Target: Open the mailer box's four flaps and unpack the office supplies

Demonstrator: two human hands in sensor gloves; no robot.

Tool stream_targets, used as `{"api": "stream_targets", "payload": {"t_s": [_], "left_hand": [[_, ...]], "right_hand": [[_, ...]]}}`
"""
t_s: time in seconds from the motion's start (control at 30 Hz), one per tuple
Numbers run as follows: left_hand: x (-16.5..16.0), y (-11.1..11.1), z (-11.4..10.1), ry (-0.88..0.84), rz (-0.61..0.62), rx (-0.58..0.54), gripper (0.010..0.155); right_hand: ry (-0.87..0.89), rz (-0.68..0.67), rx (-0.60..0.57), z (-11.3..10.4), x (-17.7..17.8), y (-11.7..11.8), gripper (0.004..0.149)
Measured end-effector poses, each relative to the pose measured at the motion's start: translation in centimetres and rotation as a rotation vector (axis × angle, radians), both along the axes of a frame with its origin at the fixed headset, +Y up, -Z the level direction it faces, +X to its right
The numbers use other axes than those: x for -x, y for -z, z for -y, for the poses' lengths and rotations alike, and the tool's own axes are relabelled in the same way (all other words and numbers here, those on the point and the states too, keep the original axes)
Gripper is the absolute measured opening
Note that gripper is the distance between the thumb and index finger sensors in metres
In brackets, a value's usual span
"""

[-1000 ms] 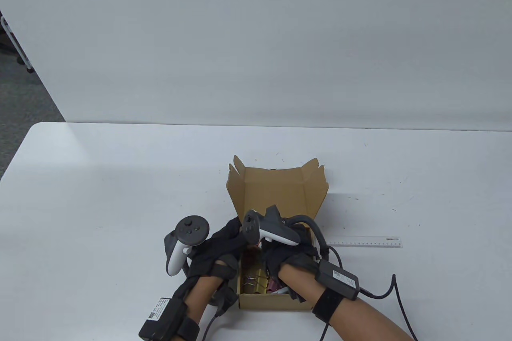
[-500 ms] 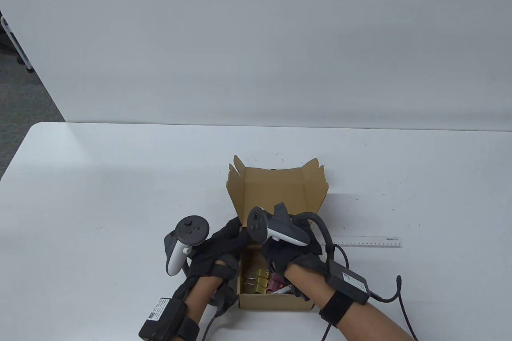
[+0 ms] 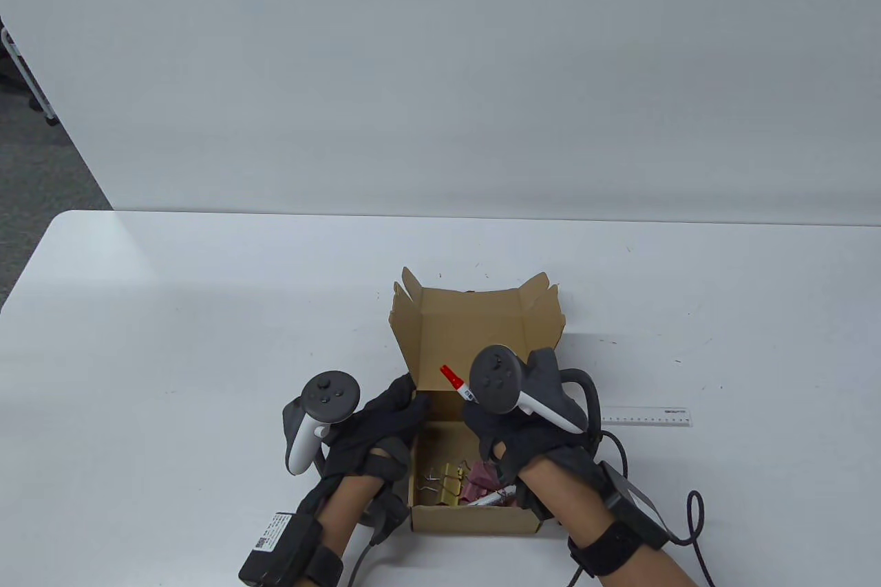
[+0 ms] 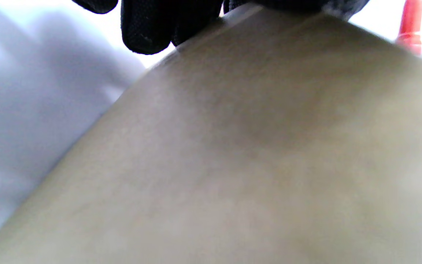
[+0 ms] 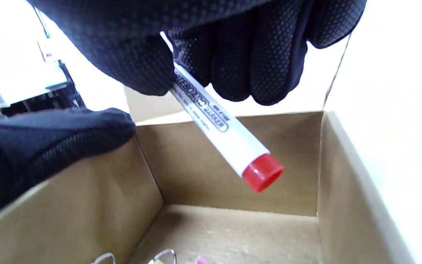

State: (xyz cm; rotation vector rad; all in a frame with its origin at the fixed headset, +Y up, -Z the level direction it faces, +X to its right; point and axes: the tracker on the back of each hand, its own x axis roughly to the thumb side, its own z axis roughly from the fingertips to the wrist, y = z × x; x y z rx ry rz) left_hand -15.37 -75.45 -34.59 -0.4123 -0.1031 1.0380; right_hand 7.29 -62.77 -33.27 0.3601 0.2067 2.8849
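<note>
Nearest me, my left hand [image 3: 375,425] grips the left wall of the mailer box [image 3: 475,521], fingers curled over its top edge; in the left wrist view I get little more than blurred cardboard [image 4: 255,154] with gloved fingertips [image 4: 148,25] at the rim. My right hand [image 3: 523,435] hovers above the open box, thumb and fingers pinching a white marker [image 5: 218,128] with a red end cap, tilted so the capped end points down toward the box floor in the right wrist view. In the table view the marker [image 3: 460,386] pokes out past the hand's far-left side with its red tip up, clear of the cardboard.

The box sits on the white surface [image 3: 172,312] near its front edge. Inside, toward the near wall, I see gold binder clips [image 3: 446,482], something pink [image 3: 482,480] beside them, and a white pen-like thing [image 3: 490,497] lying across the bottom. I cannot tell what the pink piece is.

Beyond my hands the box lid [image 3: 475,325] stands tilted back, its side flaps splayed out. To the right, on the surface just beside the box, lies a clear ruler [image 3: 650,416], partly hidden behind my right hand's tracker [image 3: 513,387].
</note>
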Motion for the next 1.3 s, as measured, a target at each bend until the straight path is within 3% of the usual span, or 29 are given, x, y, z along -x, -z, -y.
{"api": "stream_targets", "payload": {"t_s": [0.8,1.3], "left_hand": [[0.0,0.0,0.0,-0.008,-0.001,0.005,0.063],[0.0,0.0,0.0,-0.012,0.000,0.007,0.063]], "right_hand": [[0.195,0.202,-0.035,-3.6,-9.5,-0.3,0.043],[0.211,0.369,0.053,-2.3,-14.7,0.3,0.043]]}}
